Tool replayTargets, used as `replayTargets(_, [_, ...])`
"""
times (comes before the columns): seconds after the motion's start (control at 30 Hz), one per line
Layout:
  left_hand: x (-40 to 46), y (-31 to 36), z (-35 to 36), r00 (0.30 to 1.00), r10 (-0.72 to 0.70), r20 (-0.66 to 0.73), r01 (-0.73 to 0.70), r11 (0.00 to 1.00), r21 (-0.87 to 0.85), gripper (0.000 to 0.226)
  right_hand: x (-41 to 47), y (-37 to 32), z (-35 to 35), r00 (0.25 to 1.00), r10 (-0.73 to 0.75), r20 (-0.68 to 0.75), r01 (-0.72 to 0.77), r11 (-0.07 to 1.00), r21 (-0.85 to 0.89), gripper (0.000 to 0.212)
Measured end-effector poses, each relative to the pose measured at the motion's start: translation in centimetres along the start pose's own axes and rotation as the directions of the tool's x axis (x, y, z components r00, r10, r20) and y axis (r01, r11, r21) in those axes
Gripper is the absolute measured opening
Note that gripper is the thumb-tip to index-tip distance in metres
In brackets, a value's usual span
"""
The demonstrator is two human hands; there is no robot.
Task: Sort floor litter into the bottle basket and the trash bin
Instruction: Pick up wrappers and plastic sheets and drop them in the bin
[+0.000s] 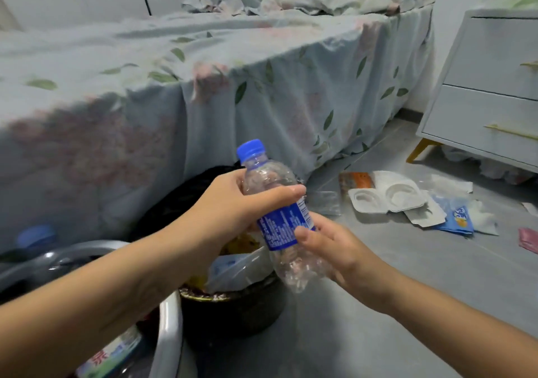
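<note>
A: What is the biggest thing near the hands?

B: The bed fills the far side. On the near left is the bottle basket, with pale rim, cut off by the picture edge. Just right of it stands the dark trash bin, already with wrappers inside.

A: And the bottle?

B: The bottle is in the air, above the trash bin and right of the basket. Its long axis is tilted: the blue cap points far and left, the crushed bottom near and right. The left hand grips the upper part, fingers curled round it. The right hand holds the lower part, thumb on the blue label.

A: Which hand is nearer to the basket?

B: The left one. I think the bottle must travel left and down to reach it.

A: What is hard to see?

B: The inside of the basket is mostly hidden by the left arm. More litter lies on the floor at the right; the far pieces are blurred.
</note>
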State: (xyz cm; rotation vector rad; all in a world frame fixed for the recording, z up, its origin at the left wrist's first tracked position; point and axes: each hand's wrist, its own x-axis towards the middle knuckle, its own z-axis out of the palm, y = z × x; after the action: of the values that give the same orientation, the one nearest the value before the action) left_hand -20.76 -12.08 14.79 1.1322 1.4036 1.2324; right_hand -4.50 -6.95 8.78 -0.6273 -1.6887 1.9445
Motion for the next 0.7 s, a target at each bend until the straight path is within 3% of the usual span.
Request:
replayTargets(0.07, [-0.6, 1.0, -2.1, 0.997, 0.019, -0.075, -0.020, 1.000, -0.022, 0.032, 0.3, 0.1, 0.4, 0.999, 0.051, 0.001, -0.051, 0.996, -0.071, 0.039])
replayTargets(0.13, [-1.6, 2.1, -5.1, 0.984, 0.032, -0.174, -0.036, 0.999, -0.018, 0.030, 0.1, 0.8, 0.4, 1.000, -0.004, -0.018, -0.003, 0.942, -0.336, 0.023])
replayTargets(0.17, [-2.4, 2.5, -6.9, 0.977, 0.033, -0.211, -0.034, 0.999, 0.000, 0.032, 0.0, 1.1, 0.3, 0.996, -0.093, -0.005, 0.076, 0.843, -0.532, 0.020])
replayTargets(0.23, [-4.5, 2.9, -10.1, 0.963, 0.033, -0.268, -0.014, 0.997, 0.073, 0.039, -0.3, 2.0, -0.1, 0.960, -0.263, 0.096, 0.224, 0.518, -0.825, 0.028])
replayTargets(0.27, [-5.7, 2.7, -11.5, 0.955, 0.032, -0.293, 0.000, 0.994, 0.109, 0.043, -0.2, 2.4, -0.1, 0.943, -0.300, 0.147, 0.262, 0.390, -0.883, 0.032])
replayTargets(0.33, [-8.5, 2.1, -13.8, 0.945, 0.024, -0.326, 0.028, 0.988, 0.152, 0.047, 0.2, 3.0, -0.1, 0.929, -0.313, 0.197, 0.279, 0.244, -0.929, 0.036])
replayTargets(0.47, [-13.4, 0.1, -16.7, 0.938, -0.039, -0.343, 0.126, 0.964, 0.235, 0.052, 1.0, 3.8, -0.4, 0.938, -0.249, 0.243, 0.293, 0.189, -0.937, 0.034])
replayTargets(0.7, [-15.8, -3.1, -17.9, 0.929, -0.108, -0.353, 0.198, 0.953, 0.228, 0.054, 1.6, 4.6, -0.5, 0.894, -0.345, 0.287, 0.338, 0.096, -0.936, 0.039])
